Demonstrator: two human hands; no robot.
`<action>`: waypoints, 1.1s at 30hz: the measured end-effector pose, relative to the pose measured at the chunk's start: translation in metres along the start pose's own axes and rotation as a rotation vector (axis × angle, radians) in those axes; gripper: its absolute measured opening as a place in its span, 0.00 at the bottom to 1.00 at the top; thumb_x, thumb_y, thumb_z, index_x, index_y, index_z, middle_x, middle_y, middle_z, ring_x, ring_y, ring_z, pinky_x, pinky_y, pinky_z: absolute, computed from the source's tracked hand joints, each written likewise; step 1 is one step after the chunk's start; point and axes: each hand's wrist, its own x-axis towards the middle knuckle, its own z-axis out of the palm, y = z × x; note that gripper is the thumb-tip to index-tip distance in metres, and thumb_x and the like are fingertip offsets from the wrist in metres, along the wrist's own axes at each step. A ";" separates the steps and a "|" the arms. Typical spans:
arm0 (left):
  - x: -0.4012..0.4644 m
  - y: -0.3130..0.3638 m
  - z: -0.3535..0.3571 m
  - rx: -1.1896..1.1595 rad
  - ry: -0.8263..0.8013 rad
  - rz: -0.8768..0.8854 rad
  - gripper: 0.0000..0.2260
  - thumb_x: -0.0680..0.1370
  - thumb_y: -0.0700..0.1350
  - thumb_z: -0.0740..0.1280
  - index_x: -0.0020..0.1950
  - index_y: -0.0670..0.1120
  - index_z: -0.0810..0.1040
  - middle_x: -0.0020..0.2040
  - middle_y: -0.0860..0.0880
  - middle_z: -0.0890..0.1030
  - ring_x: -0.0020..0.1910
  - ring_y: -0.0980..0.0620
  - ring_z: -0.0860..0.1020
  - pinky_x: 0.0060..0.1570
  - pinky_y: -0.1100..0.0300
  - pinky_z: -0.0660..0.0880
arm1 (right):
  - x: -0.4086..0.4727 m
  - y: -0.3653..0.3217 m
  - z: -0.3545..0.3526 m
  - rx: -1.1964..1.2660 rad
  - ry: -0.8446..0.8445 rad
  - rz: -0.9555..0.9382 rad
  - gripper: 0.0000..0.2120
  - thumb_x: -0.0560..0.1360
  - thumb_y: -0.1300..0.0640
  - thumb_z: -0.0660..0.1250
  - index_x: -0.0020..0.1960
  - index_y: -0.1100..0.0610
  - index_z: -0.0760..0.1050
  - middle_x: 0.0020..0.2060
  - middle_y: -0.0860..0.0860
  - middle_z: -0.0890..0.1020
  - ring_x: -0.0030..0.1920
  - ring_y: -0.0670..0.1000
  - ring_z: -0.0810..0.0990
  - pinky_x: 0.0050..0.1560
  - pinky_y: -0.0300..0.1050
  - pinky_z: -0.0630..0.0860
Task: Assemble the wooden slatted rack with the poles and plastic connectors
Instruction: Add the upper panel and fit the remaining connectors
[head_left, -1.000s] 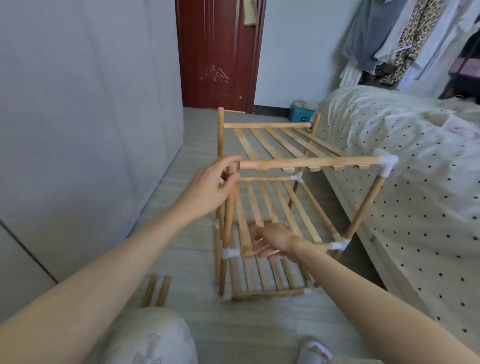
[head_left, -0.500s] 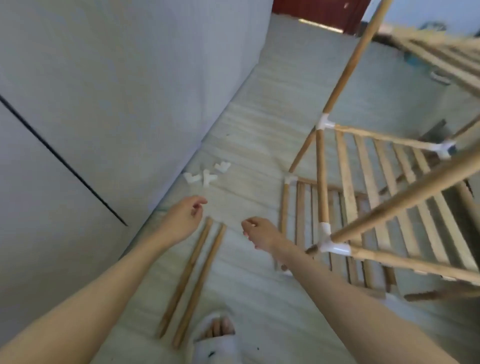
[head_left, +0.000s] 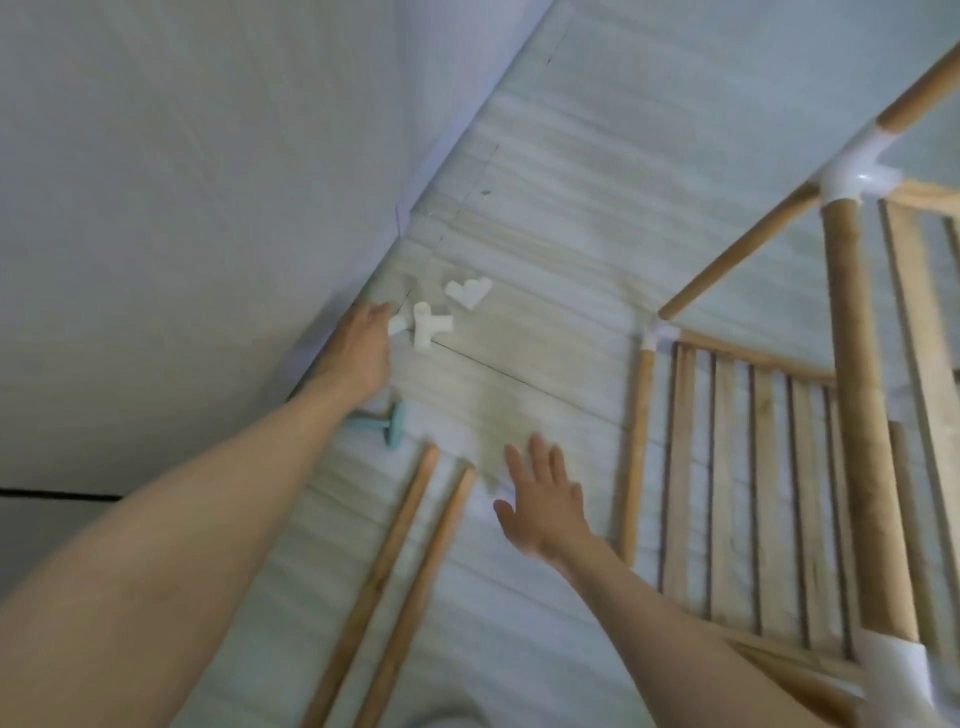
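Reaching for the loose plastic connectors (head_left: 434, 322) on the floor by the wall, the left hand (head_left: 363, 345) was touching the nearest one — whether its fingers had closed on it I couldn't tell. The right hand (head_left: 543, 493) hovered spread flat beside two spare poles (head_left: 410, 582). The half-built rack (head_left: 779, 467) stood to the right. My worry: a blind grab could flick a connector away, or leaning over could knock the unsteady frame.
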 end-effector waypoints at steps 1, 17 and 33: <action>0.000 -0.002 0.002 -0.001 0.003 -0.015 0.20 0.78 0.34 0.59 0.70 0.40 0.66 0.67 0.39 0.66 0.64 0.38 0.68 0.62 0.50 0.65 | -0.001 0.000 0.000 -0.003 -0.001 0.000 0.30 0.82 0.50 0.52 0.77 0.49 0.39 0.75 0.51 0.32 0.74 0.55 0.32 0.74 0.59 0.44; -0.145 0.067 -0.099 -0.630 0.396 -0.045 0.13 0.74 0.34 0.68 0.59 0.39 0.78 0.54 0.39 0.78 0.47 0.43 0.77 0.46 0.66 0.66 | -0.128 -0.048 -0.082 0.744 0.098 -0.015 0.24 0.80 0.51 0.56 0.74 0.57 0.58 0.60 0.54 0.74 0.58 0.54 0.74 0.61 0.48 0.73; -0.324 0.238 -0.296 -0.945 0.546 0.532 0.15 0.73 0.49 0.64 0.59 0.55 0.75 0.56 0.51 0.76 0.57 0.47 0.77 0.59 0.45 0.74 | -0.426 -0.025 -0.182 0.931 0.385 -0.415 0.14 0.82 0.56 0.55 0.61 0.63 0.72 0.42 0.52 0.79 0.38 0.49 0.78 0.40 0.38 0.76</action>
